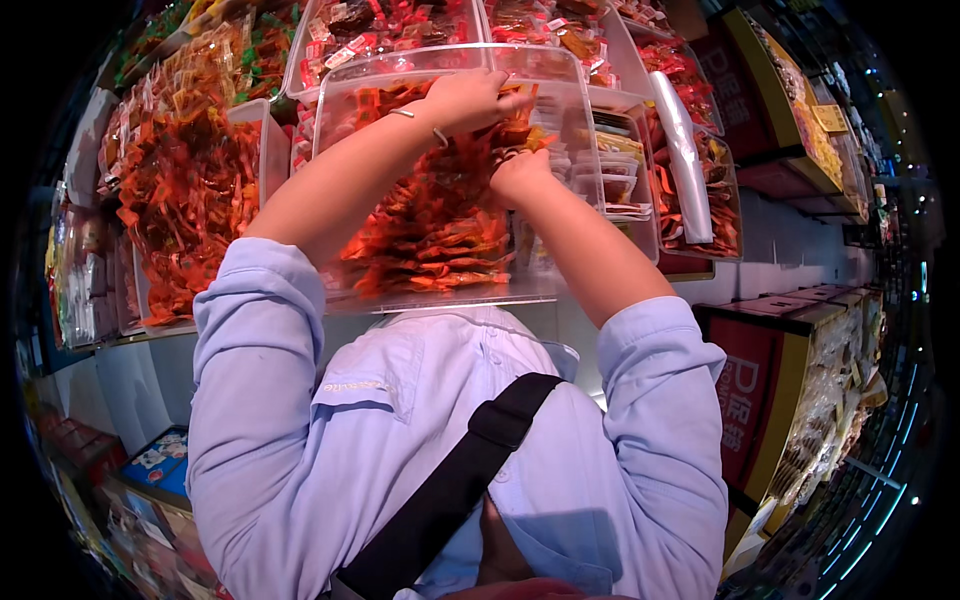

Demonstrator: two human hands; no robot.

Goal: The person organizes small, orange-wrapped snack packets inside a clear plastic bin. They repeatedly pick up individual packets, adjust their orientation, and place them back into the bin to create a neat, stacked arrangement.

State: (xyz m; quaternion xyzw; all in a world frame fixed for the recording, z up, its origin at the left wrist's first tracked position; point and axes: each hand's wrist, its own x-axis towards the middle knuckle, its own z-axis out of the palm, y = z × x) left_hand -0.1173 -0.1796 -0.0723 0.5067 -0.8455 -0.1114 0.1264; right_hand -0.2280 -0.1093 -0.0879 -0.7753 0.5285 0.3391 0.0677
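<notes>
In front of me, a clear plastic bin (457, 306) holds rows of small orange-red snack packets (435, 259). My left hand (472, 101) reaches over the far part of the bin, a metal bangle at its wrist. Its fingertips are by packets near the bin's right part, and its grip is partly hidden. Lower and a little to the right, my right hand (523, 176) is curled against a bunch of orange packets (521, 139), its fingers around their near end. Paler flat packets (551, 135) stand stacked along the right side inside the bin.
Left of the bin, another bin is heaped with orange packets (187, 202). Red packets (375, 30) fill bins behind. To the right are stacked packets (619, 165) and a roll of clear plastic bags (682, 157). Promotional display stands (757, 405) stand farther right.
</notes>
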